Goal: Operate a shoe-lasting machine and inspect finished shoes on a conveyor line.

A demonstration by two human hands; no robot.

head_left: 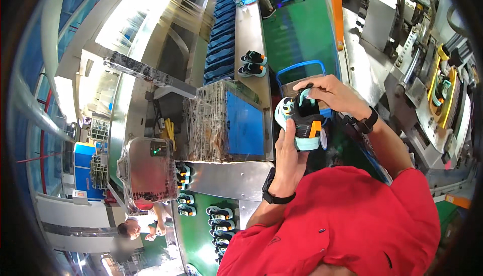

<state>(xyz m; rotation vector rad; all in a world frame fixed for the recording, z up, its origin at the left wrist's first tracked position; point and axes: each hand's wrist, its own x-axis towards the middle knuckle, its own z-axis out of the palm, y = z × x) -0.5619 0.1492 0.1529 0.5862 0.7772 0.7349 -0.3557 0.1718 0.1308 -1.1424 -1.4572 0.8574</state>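
A black sneaker (305, 123) with a pale teal sole and an orange heel patch is held up in front of my chest. My left hand (288, 155) grips it from below and the side, the thumb against its side wall. At the top of the shoe, my right hand (329, 95) has its fingers closed on the teal and black tongue area by the opening. The exact spot under those fingertips is partly hidden. Dark bands circle both wrists.
A pair of black sneakers (252, 64) stands on the ledge beside the blue conveyor (220, 29). Several teal-soled shoes (221, 225) line the green surface at lower left. On the right, a machine (417, 75) holds a shoe. A blue-framed cart (302, 67) stands ahead; other people are farther off.
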